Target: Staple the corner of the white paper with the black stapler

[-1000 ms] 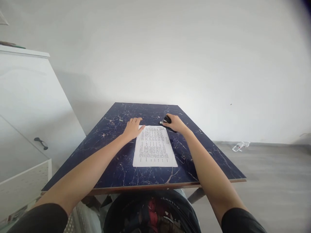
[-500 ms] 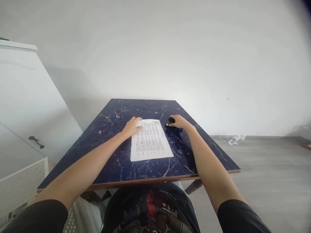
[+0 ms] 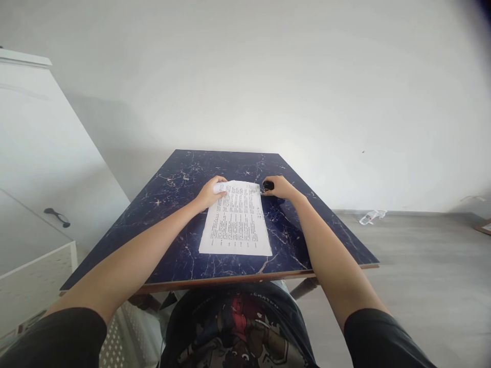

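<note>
White printed paper lies on the dark blue marbled table, its far edge slightly lifted. At its far left corner, my left hand pinches it, thumb on top and fingers beneath. Closed around a small black stapler is my right hand. The stapler's front end is at the paper's far right corner. Whether the corner sits between its jaws, I cannot tell.
A white cabinet with a dark handle stands to the left. Behind the table rises a pale wall. Clear crumpled plastic lies on the grey floor to the right.
The paper's far edge has risen and moved right, up to the stapler, with my left hand holding it. My right hand has lifted and turned the stapler toward the paper's corner.
</note>
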### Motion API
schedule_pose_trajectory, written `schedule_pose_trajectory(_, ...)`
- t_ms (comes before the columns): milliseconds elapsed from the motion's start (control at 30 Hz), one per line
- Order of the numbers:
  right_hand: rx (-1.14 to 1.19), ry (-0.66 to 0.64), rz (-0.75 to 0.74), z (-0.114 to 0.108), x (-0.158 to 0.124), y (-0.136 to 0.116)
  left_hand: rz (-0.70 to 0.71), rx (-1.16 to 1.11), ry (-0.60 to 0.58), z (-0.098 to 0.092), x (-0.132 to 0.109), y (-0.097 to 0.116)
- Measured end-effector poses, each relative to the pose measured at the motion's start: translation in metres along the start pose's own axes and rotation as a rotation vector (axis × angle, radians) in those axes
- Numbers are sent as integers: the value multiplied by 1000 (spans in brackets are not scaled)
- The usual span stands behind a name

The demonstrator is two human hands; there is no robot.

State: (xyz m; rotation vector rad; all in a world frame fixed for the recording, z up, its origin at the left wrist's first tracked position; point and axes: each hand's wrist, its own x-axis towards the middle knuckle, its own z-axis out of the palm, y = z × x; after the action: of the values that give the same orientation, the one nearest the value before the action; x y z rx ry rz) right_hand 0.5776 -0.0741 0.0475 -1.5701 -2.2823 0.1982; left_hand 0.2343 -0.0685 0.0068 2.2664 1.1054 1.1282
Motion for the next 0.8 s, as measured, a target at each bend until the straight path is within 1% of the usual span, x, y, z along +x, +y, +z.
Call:
schedule_pose_trajectory(133, 80, -31, -51, -9, -5, 3, -35, -33, -17, 3, 1, -1)
schedule_pose_trajectory(267, 148, -61, -12, -15, -9, 6, -95, 7, -11, 7, 0, 0)
schedule_pose_trajectory(367, 166, -47, 4, -12, -7, 3, -148, 31, 16, 10, -2, 2)
schedule_pose_trajectory(500, 189, -41, -8, -6, -3, -5, -176, 21, 35, 13, -2, 5)
schedule_pose_trajectory(800, 207, -32, -20, -5, -3, -11, -181, -23, 67, 13, -4, 9)
